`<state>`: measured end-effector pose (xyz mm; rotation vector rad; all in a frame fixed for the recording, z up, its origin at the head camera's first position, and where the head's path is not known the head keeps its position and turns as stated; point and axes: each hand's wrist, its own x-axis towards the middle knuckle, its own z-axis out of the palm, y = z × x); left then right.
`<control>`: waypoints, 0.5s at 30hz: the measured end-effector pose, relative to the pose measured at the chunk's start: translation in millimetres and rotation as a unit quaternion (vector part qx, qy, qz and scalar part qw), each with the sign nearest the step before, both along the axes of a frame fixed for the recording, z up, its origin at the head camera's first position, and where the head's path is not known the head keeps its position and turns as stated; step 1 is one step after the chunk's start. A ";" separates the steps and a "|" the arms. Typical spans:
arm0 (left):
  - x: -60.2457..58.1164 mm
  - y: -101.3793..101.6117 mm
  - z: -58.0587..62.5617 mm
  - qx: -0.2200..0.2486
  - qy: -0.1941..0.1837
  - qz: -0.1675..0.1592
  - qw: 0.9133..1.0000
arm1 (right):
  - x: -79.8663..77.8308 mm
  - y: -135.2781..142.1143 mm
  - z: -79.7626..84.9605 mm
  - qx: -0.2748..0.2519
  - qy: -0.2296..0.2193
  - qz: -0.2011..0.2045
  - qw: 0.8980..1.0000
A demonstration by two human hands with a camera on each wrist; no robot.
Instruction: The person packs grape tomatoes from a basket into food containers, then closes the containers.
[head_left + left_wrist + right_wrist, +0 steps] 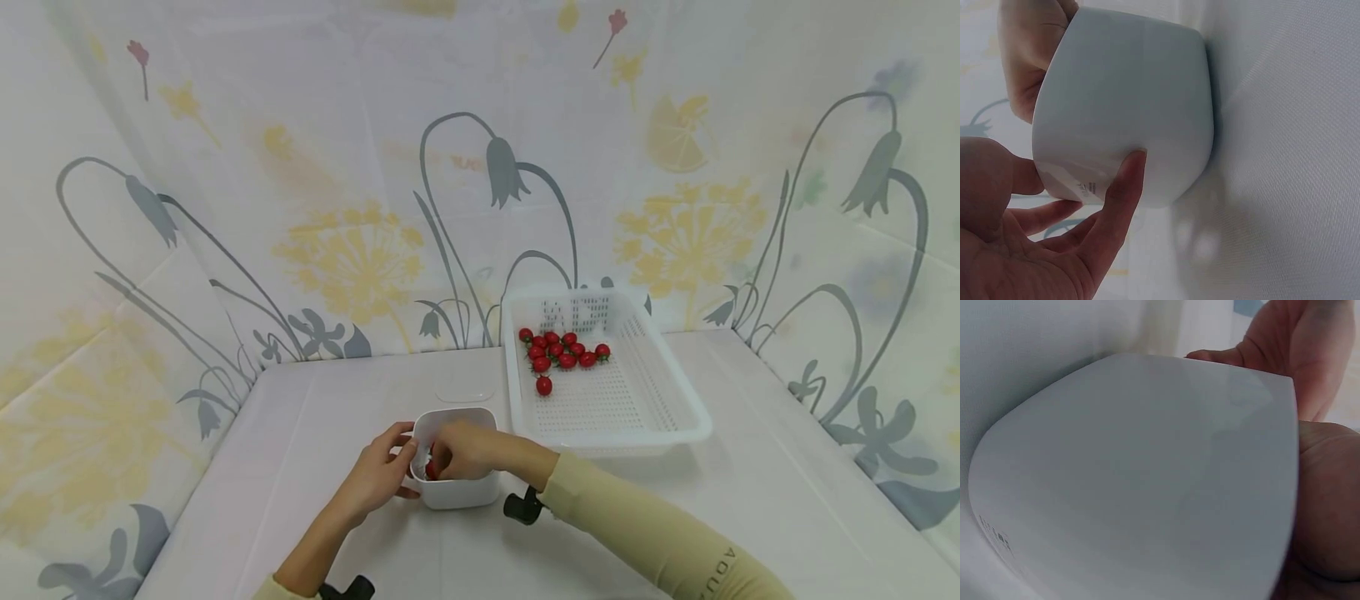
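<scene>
A white rounded-square container [459, 497] stands on the white-covered table. My left hand [378, 471] holds its left side, with the thumb at the rim; in the left wrist view the fingers of that left hand [1054, 250] spread along the outer wall. My right hand [468, 450] reaches down inside over the right rim, its fingers curled at a red cherry tomato [431, 470] that shows only in part. Most of the container's inside is hidden by this hand. From the right wrist, the container wall [1141, 475] covers the fingertips.
A white perforated basket [684, 404] stands behind and to the right, with several cherry tomatoes [567, 360] gathered at its back left. Just behind the container lies a faint, pale lid-like outline [465, 398]. A flower-printed cloth [360, 125] hangs at the back and sides.
</scene>
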<state>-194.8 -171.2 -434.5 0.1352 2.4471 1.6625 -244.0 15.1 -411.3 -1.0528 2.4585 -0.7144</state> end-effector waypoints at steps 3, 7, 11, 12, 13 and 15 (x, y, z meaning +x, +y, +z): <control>-0.1 0.6 -0.1 -0.001 0.001 0.001 1.000 | 0.7 4.4 5.7 -0.004 -0.008 0.002 1.000; -0.1 1.1 0.1 -0.005 0.001 0.003 1.000 | 2.8 15.3 18.6 -0.018 -0.022 -0.004 1.000; 0.0 1.6 0.3 -0.015 -0.009 0.007 1.000 | 3.6 29.1 31.6 -0.040 -0.015 -0.002 0.999; -0.1 1.8 0.4 -0.017 -0.011 0.008 1.000 | 3.9 32.5 34.2 -0.043 -0.016 -0.004 0.999; -0.4 2.1 0.3 -0.018 -0.013 0.008 1.000 | 4.1 35.8 36.5 -0.044 -0.015 -0.006 0.999; -0.6 2.6 0.1 -0.022 -0.015 0.009 1.000 | 4.2 42.5 40.2 -0.044 -0.014 -0.012 0.999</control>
